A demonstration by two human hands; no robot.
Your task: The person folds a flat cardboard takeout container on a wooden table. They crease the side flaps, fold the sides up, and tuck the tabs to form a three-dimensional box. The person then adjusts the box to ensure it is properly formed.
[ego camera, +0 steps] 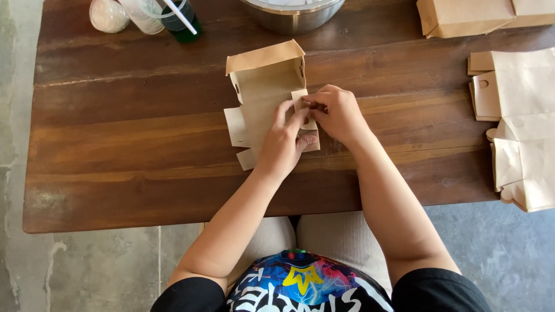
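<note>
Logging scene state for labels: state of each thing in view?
Box blank: partly folded, far flap up, side tabs flat.
Left hand: pressing the blank's right flap.
Right hand: pinching that flap.
Flat blanks: unfolded, stacked at right.
Folded boxes: closed.
Bowl: upright.
Cup: upright, straw in.

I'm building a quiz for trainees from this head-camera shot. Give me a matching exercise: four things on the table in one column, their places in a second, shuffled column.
Things:
1. flat cardboard box blank
2. metal bowl
3. stack of unfolded box blanks
4. green bottle

Places:
A. right edge of the wooden table
B. top left, beside clear plastic cups
C. under the left hand and right hand
D. top centre, cut off by the frame

Pairs: 1-C, 2-D, 3-A, 4-B
</note>
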